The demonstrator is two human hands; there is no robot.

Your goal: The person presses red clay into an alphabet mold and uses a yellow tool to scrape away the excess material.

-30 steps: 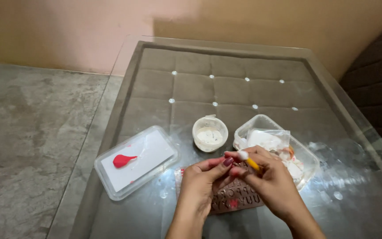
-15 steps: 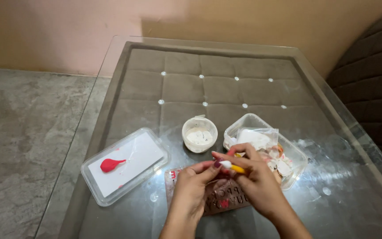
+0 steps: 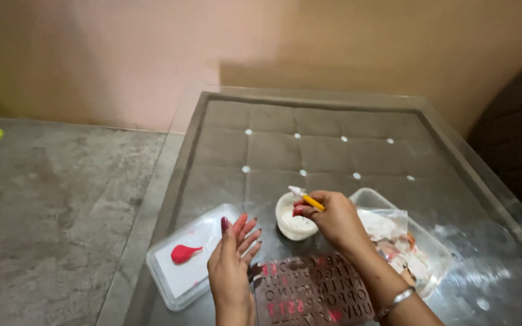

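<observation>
Glass tabletop (image 3: pixel 309 121) over tufted padding, beside stone floor (image 3: pixel 55 199).

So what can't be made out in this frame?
- Head view: the white bowl is partly hidden by the right hand, so its contents are unclear.
- The brown letter mould is cut off by the bottom edge.
- The clear tub: its contents are blurred behind plastic.
- The left hand hides part of the white tray.
</observation>
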